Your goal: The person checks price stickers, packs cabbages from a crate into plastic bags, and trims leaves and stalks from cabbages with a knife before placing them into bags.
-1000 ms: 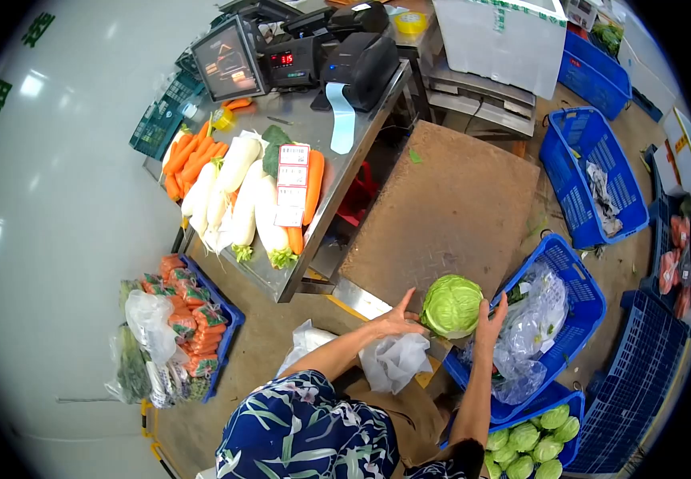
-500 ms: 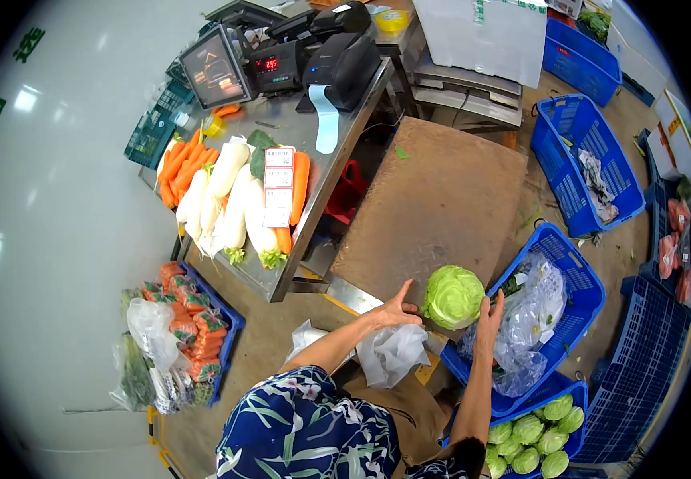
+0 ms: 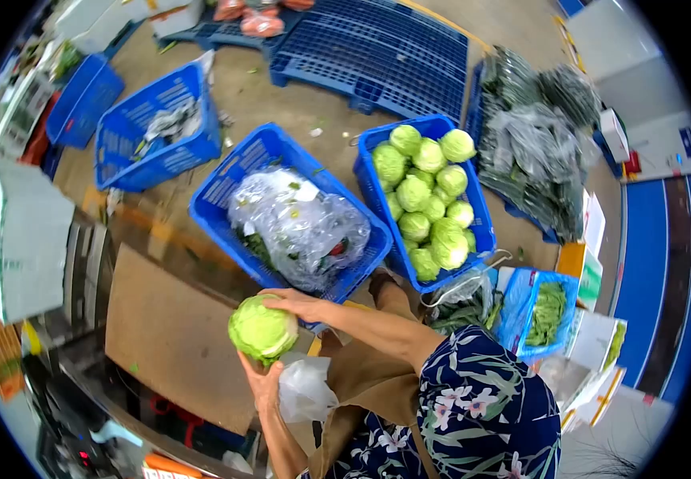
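A pale green round cabbage (image 3: 262, 329) is held between my two hands, near the front edge of a brown board (image 3: 171, 335). My right hand (image 3: 296, 304) reaches over its upper right side, with the fingers on the leaves. From below, my left hand (image 3: 262, 382) cups the cabbage with thumb and fingers parted around it. Whether the cabbage still rests on the board, I cannot tell. A crumpled translucent plastic bag (image 3: 305, 388) lies just right of my left hand, against the brown apron (image 3: 369, 363).
Ahead is a blue crate (image 3: 202, 191) with plastic wrapping. Another blue crate (image 3: 485, 227) to its right holds several cabbages. A third blue crate (image 3: 114, 160) stands farther left. Blue pallets (image 3: 377, 48) lie behind. Bagged dark greens (image 3: 529, 152) are at the right.
My view has swung right toward the cabbage crate. My hands, earlier on either side of the cabbage with the left apart from it, now both grip it.
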Demonstrator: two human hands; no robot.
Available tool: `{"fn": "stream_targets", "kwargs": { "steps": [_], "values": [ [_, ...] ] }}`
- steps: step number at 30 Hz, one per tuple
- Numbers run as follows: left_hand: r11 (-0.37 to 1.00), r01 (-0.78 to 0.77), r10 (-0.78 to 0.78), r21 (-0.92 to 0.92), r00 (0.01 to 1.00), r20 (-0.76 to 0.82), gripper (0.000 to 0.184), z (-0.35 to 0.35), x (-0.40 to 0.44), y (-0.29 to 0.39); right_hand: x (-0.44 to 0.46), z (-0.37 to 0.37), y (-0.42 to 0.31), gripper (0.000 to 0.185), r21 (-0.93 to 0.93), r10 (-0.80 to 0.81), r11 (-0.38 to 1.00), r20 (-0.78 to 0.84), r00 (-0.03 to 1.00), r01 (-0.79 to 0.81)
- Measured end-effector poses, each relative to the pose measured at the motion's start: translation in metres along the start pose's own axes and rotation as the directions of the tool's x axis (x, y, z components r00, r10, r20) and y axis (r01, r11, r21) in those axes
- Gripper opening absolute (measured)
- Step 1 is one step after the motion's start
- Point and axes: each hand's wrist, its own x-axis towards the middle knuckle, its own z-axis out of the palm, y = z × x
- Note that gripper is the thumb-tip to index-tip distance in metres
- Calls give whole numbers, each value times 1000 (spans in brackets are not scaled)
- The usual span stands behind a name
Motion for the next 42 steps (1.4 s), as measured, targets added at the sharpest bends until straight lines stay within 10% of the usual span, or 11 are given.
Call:
{"fn": "stream_targets", "kwargs": {
  "steps": [8, 18, 23, 28, 30, 33, 35, 37, 38, 40, 42],
  "values": [
    [953, 133, -258, 271, 825, 503, 109, 251, 97, -53, -129, -269, -67, 37, 346, -41, 914, -443, 896, 213],
    [617, 565, -781, 548, 357, 513, 105, 502, 202, -172, -242, -492, -113, 73, -206, -66, 956, -845, 531, -208],
    [465, -10, -808, 885, 405, 429, 97, 541, 262, -224, -213, -584, -66, 71, -395, -106, 744, -866, 489, -538],
    [564, -165, -698, 809, 428, 574, 93, 623, 319, -170, -216, -694, -141, 67, -470, -508, 861, -811, -291, -194],
    [597, -189, -646, 780, 464, 607, 96, 675, 337, -166, -223, -735, -194, 72, -445, -444, 892, -833, -331, -78],
    [759, -237, -450, 607, 483, 751, 87, 748, 371, -201, -221, -748, -256, 80, -351, -375, 919, -918, -127, -181],
    [830, 111, -513, 546, 534, 672, 87, 785, 371, -217, -210, -770, -252, 78, -294, -308, 895, -951, 12, -335],
    [843, 169, -492, 510, 624, 607, 87, 806, 387, -257, -209, -758, -253, 73, -342, -333, 935, -938, 94, -97],
    [837, 324, -547, 441, 500, 671, 88, 804, 386, -264, -210, -747, -251, 70, -349, -349, 937, -927, 136, 24],
    [754, 544, -569, 369, 259, 780, 89, 793, 371, -250, -210, -727, -235, 61, -534, -538, 838, -843, -4, -107],
    [873, 296, -488, 388, 539, 687, 85, 775, 360, -241, -208, -686, -215, 51, -642, -657, 750, -750, -76, -156]
  ]
}}
